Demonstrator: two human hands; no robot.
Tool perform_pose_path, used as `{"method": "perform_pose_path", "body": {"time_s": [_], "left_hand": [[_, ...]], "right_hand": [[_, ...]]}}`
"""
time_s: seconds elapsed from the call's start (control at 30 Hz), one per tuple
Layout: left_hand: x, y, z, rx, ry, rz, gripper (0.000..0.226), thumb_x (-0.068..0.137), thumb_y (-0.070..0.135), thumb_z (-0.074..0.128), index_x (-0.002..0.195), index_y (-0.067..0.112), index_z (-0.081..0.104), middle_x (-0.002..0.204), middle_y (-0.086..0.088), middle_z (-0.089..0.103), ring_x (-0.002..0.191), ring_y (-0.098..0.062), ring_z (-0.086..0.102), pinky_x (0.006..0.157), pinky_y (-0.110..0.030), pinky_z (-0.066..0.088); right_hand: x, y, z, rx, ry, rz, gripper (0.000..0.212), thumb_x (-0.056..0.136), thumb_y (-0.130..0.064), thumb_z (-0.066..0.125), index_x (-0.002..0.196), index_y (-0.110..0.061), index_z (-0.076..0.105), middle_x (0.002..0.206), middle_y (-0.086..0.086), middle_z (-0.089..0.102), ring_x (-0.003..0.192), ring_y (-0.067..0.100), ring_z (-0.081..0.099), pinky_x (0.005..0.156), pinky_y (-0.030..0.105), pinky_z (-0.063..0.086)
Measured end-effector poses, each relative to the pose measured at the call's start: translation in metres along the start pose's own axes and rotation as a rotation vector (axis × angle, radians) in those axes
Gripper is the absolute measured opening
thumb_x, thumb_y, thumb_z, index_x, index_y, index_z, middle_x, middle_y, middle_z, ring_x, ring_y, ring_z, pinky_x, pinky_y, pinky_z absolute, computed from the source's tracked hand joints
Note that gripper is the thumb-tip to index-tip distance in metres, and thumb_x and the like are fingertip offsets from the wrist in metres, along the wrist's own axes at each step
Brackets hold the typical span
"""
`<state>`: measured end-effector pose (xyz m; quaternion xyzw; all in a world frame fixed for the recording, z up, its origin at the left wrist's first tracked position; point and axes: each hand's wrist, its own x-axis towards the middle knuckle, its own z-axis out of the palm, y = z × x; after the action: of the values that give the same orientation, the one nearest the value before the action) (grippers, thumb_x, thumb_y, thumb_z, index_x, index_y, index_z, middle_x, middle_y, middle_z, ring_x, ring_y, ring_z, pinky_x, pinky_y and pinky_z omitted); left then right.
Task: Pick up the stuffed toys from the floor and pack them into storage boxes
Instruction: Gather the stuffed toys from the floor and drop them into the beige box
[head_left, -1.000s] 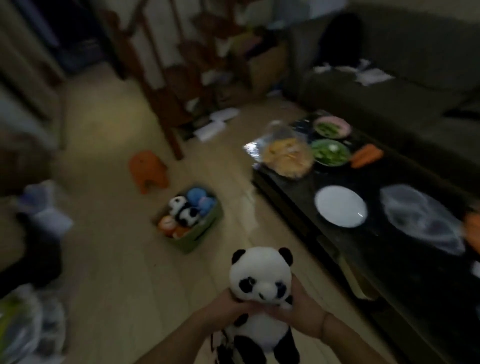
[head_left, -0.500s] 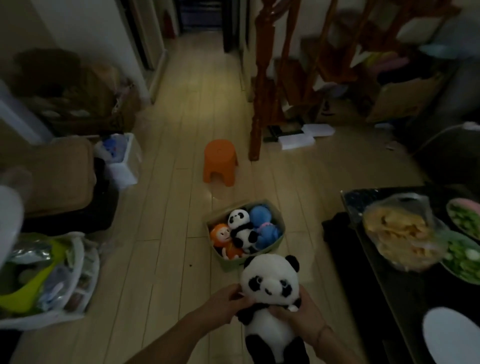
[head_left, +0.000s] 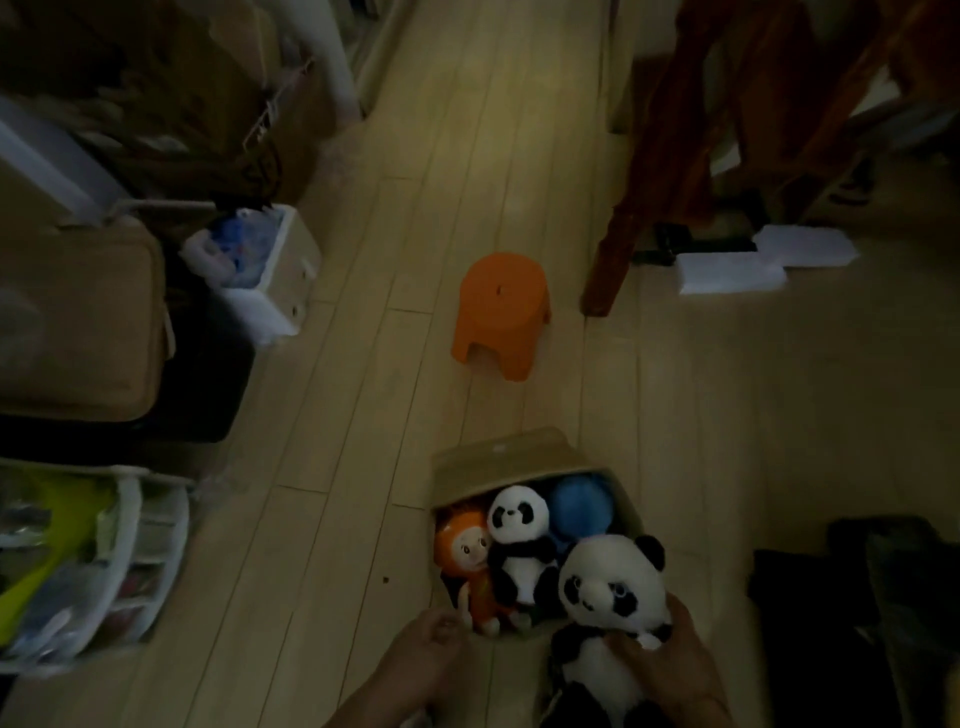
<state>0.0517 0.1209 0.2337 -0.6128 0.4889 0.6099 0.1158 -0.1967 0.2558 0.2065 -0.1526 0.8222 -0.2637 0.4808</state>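
Note:
My right hand grips a large panda plush by its body at the bottom right, over the near right corner of a cardboard storage box on the floor. Inside the box lie a smaller panda, an orange doll and a blue plush. My left hand is off the large panda, at the box's near left corner by the orange doll's feet. Its fingers are blurred.
An orange plastic stool stands on the wooden floor beyond the box. Wooden chair legs and white flat packages are at the upper right. Bags, a white bin and a storage rack line the left side.
I have moved closer to the box and look down into it. My left hand has let go of the large panda and dropped to the box's corner. The right hand still holds it.

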Motion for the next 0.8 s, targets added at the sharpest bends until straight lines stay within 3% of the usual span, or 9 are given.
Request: {"method": "perform_pose_path", "body": {"time_s": [0.1,0.17,0.23,0.27,0.33,0.4,0.47,0.6,0.8], "left_hand": [[0.073,0.015,0.009,-0.018,-0.044,-0.033,0.026,0.087,0.034,0.065,0.110,0.033,0.054,0.111,0.010,0.058,0.102,-0.003,0.055,0.079,-0.014,0.046],[0.126,0.016,0.020,0.026,-0.137,0.029,0.021,0.084,0.035,0.066,0.104,0.036,0.058,0.109,0.012,0.060,0.097,0.003,0.055,0.084,-0.018,0.047],[0.179,0.015,0.032,0.172,-0.177,0.112,0.023,0.084,0.035,0.065,0.105,0.040,0.056,0.116,0.012,0.055,0.099,0.005,0.051,0.086,-0.018,0.044],[0.205,0.012,0.039,0.279,-0.149,0.155,0.040,0.085,0.038,0.064,0.122,0.040,0.049,0.133,0.008,0.047,0.114,-0.002,0.047,0.095,-0.022,0.042],[0.251,0.006,0.054,0.517,-0.091,0.229,0.074,0.084,0.048,0.060,0.146,0.040,0.021,0.159,0.004,0.011,0.142,-0.019,0.024,0.111,-0.034,0.032],[0.286,-0.004,0.071,0.711,-0.060,0.318,0.089,0.082,0.054,0.060,0.149,0.043,0.001,0.160,0.005,-0.012,0.148,-0.026,0.003,0.116,-0.043,0.025],[0.314,-0.011,0.087,0.846,-0.041,0.407,0.104,0.075,0.059,0.064,0.149,0.041,-0.007,0.159,0.002,-0.018,0.147,-0.032,-0.005,0.114,-0.054,0.022],[0.351,-0.034,0.117,0.959,0.027,0.420,0.121,0.055,0.070,0.071,0.150,0.031,0.006,0.159,-0.005,-0.006,0.145,-0.041,0.002,0.100,-0.068,0.032],[0.379,-0.043,0.131,1.038,0.213,0.485,0.123,0.037,0.072,0.074,0.143,0.029,0.027,0.152,-0.007,0.020,0.135,-0.040,0.019,0.084,-0.062,0.045]], "right_hand": [[0.072,0.009,0.017,-0.149,0.149,0.033,0.059,0.064,-0.052,0.080,0.111,-0.054,0.044,0.103,-0.001,0.062,0.091,0.019,0.061,0.081,0.034,0.052],[0.118,0.030,0.041,-0.209,0.204,0.060,0.075,0.059,-0.079,0.063,0.118,-0.035,0.057,0.105,0.006,0.065,0.090,0.022,0.061,0.084,0.040,0.054],[0.147,0.037,0.063,-0.297,0.168,0.103,0.063,0.071,-0.066,0.066,0.118,-0.024,0.064,0.111,0.006,0.065,0.095,0.020,0.060,0.087,0.034,0.052],[0.159,0.038,0.072,-0.344,0.155,0.114,0.047,0.077,-0.053,0.069,0.114,-0.023,0.066,0.112,0.005,0.065,0.097,0.019,0.058,0.087,0.032,0.050],[0.186,0.046,0.080,-0.389,0.225,0.073,0.038,0.081,-0.040,0.071,0.113,-0.019,0.067,0.116,0.007,0.064,0.102,0.022,0.057,0.089,0.034,0.050],[0.219,0.058,0.086,-0.450,0.327,0.056,0.055,0.078,-0.043,0.072,0.125,-0.018,0.058,0.129,0.011,0.055,0.116,0.030,0.050,0.091,0.041,0.049],[0.248,0.066,0.096,-0.497,0.280,0.006,0.077,0.076,-0.047,0.073,0.142,-0.024,0.040,0.144,0.011,0.040,0.129,0.033,0.039,0.099,0.047,0.044],[0.275,0.090,0.121,-0.507,0.044,-0.094,0.101,0.073,-0.048,0.075,0.144,-0.044,0.004,0.156,0.007,0.018,0.138,0.030,0.032,0.103,0.046,0.043],[0.284,0.116,0.118,-0.720,0.249,-0.172,0.096,0.066,-0.039,0.083,0.139,-0.043,0.021,0.137,0.025,0.043,0.111,0.044,0.056,0.072,0.045,0.054]]}}
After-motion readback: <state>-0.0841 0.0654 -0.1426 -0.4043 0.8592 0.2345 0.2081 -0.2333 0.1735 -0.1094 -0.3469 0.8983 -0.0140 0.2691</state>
